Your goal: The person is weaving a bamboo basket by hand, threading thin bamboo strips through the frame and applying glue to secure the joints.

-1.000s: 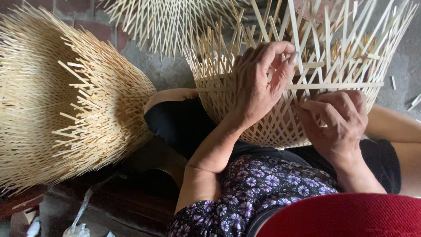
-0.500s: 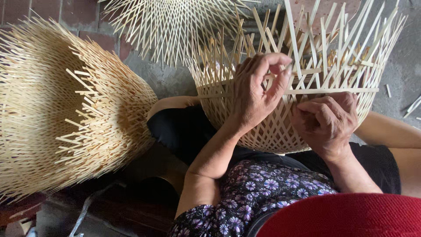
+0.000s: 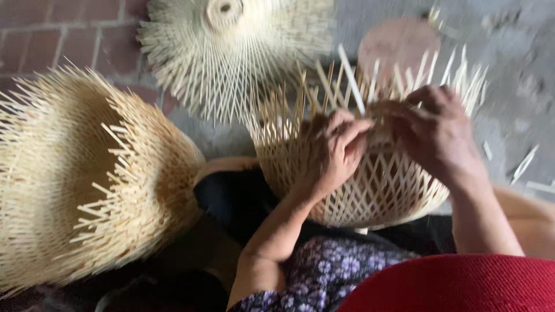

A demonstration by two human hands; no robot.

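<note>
A half-woven bamboo basket (image 3: 381, 190) rests on my lap, its open lattice wall facing me and loose strip ends sticking up along the rim. My left hand (image 3: 332, 153) presses on the upper wall and pinches strips near the rim. My right hand (image 3: 433, 133) is closed around strips at the rim just to the right, its fingertips almost meeting the left hand's. The picture is blurred by motion, so the exact strips held cannot be made out.
A stack of unfinished bamboo baskets (image 3: 87, 179) lies on its side at the left. Another woven piece with radiating strips (image 3: 231, 52) lies on the ground behind. Bamboo scraps (image 3: 523, 164) litter the grey ground at the right. A brick surface (image 3: 52, 34) is at the upper left.
Both hands have shifted to the rim and come close together. The view has moved, so the basket sits lower and more centred, and the picture has become blurred.
</note>
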